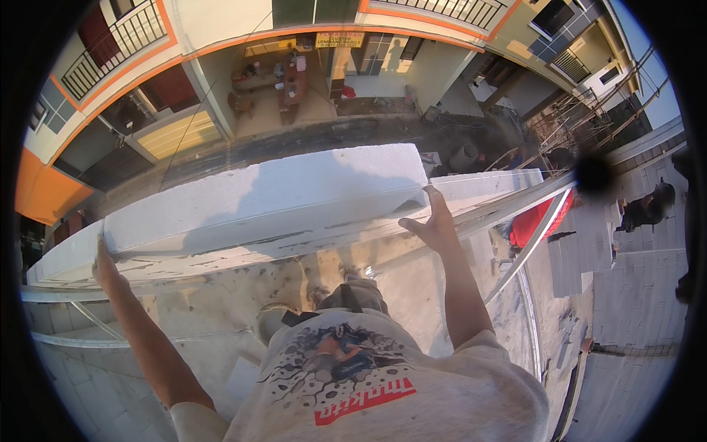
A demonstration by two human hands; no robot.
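Note:
A long white block (265,184) lies along the top of a low wall of similar blocks (493,184) in front of me. My left hand (107,261) grips its left end, fingers against the end face. My right hand (429,221) holds its right end, fingertips at the corner and thumb held apart below. The backs of my hands and arms partly hide my fingers. Below, my light printed shirt and my legs show above a dusty concrete floor (206,317).
Metal rails (543,221) run behind the wall and diagonally at right, beside stacked grey blocks (574,261). A person in red (534,221) is at the right. Beyond the wall's drop lie a dark street (287,140), a concrete pipe (462,158), scaffolding and houses with balconies (110,51).

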